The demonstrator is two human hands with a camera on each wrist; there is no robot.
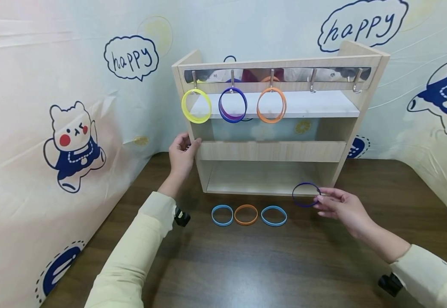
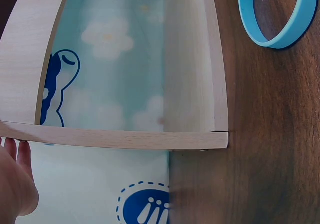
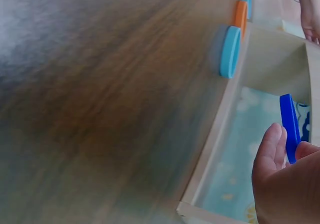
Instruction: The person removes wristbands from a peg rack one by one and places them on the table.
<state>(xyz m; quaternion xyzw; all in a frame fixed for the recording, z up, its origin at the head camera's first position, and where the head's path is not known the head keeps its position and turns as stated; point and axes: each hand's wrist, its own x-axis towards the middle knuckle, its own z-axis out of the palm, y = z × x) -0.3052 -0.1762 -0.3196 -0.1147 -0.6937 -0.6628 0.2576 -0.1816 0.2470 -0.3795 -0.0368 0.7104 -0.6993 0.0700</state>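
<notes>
My right hand (image 1: pixel 341 207) pinches a dark blue wristband (image 1: pixel 305 206) at its right side, in front of the shelf's lower right corner. In the right wrist view the same blue band (image 3: pixel 289 126) shows edge-on between thumb and fingers. On the left, my left hand (image 1: pixel 183 156) grips the left side panel of the wooden shelf (image 1: pixel 271 151), with fingertips against the panel's outer face in the left wrist view. From the shelf's hooks hang a yellow band (image 1: pixel 185 112), blue and purple bands (image 1: pixel 220 107) and orange bands (image 1: pixel 259 112).
On the brown table (image 1: pixel 223 265), in front of the shelf, lie a light blue band (image 1: pixel 213 216), an orange band (image 1: pixel 236 217) and another light blue band (image 1: pixel 263 217) in a row. Two bare hooks, one a metal hook (image 1: pixel 313 81), are at the rail's right.
</notes>
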